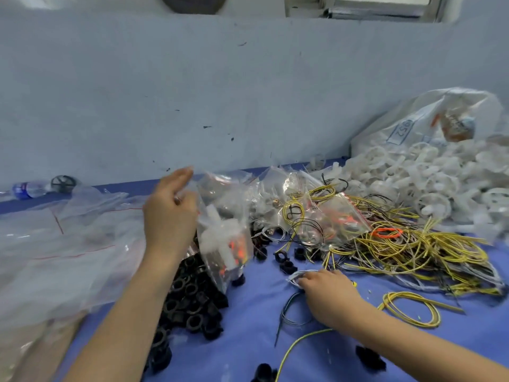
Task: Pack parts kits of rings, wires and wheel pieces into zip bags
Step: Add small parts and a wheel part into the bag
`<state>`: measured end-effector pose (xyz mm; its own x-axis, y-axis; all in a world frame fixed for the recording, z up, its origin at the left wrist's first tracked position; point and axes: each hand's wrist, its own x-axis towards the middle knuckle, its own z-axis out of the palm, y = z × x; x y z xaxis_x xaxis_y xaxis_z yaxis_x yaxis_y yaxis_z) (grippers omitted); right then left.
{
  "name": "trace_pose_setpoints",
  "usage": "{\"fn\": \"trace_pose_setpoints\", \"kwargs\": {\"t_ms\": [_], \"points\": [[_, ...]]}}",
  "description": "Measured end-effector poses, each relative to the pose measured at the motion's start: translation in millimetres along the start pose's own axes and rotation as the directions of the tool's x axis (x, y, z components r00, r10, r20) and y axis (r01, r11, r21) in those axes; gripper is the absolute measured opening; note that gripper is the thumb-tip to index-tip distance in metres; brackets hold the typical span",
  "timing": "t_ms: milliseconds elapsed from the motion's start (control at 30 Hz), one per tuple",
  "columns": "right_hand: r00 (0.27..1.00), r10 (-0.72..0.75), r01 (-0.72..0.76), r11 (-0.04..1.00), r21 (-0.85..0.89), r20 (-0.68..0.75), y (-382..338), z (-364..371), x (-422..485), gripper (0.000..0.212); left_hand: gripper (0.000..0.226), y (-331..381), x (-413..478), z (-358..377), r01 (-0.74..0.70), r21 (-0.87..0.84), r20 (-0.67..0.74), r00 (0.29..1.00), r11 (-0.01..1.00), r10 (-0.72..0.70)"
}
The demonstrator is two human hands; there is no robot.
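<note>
The blue-covered table (248, 340) carries a pile of black rings (187, 307), tangled yellow wires (413, 252) to its right, white wheel pieces (429, 183) heaped behind, and clear bags (55, 244) on the left.

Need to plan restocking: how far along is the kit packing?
Done: several filled zip bags lie by the wall. In hand: the left hand holds a part-filled bag; the right hand pinches a wire bundle. Left: big piles of black rings, yellow wires, white wheel pieces and empty bags.
</note>
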<state>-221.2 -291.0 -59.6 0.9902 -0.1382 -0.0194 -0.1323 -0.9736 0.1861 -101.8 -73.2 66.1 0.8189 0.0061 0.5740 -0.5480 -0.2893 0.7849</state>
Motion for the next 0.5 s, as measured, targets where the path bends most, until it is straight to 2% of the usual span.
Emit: {"fn": "trace_pose_setpoints", "kwargs": {"t_ms": [33,100,167,233,333,433,500], "points": [[1.000,0.026,-0.026,0.999,0.022,0.009,0.8,-11.1,4.2,0.024,0.039,-7.0,-5.9,4.2,0.016,0.059,0.090,0.996,0.998,-0.021],[0.997,0.072,-0.063,0.983,0.172,-0.042,4.5,-29.5,15.9,0.021,0.054,-17.4,-12.3,10.0,0.029,0.142,0.228,0.972,0.989,-0.062],[0.972,0.131,-0.064,0.945,0.321,-0.193,12.3,-43.8,35.2,0.021,0.069,-22.7,-7.7,7.3,0.023,0.134,0.279,0.958,0.991,-0.060],[0.952,0.115,-0.019,0.947,0.320,-0.283,16.3,-51.8,59.8,0.024,0.076,-30.1,-0.7,1.9,0.022,0.124,0.326,0.943,0.992,-0.062],[0.990,0.056,-0.021,0.967,0.254,-0.132,11.7,-50.2,99.4,0.031,0.071,-45.3,0.4,-1.1,0.019,0.091,0.375,0.926,0.996,-0.052],[0.988,0.152,-0.153,0.955,0.254,0.022,4.9,-43.8,133.0,0.039,0.065,-58.8,0.8,-4.2,0.031,0.108,0.349,0.935,0.994,-0.067],[0.956,0.226,-0.278,0.900,0.336,0.186,0.4,-45.8,146.3,0.040,0.062,-64.4,5.5,-9.1,0.031,0.148,0.322,0.944,0.988,-0.078]]}}
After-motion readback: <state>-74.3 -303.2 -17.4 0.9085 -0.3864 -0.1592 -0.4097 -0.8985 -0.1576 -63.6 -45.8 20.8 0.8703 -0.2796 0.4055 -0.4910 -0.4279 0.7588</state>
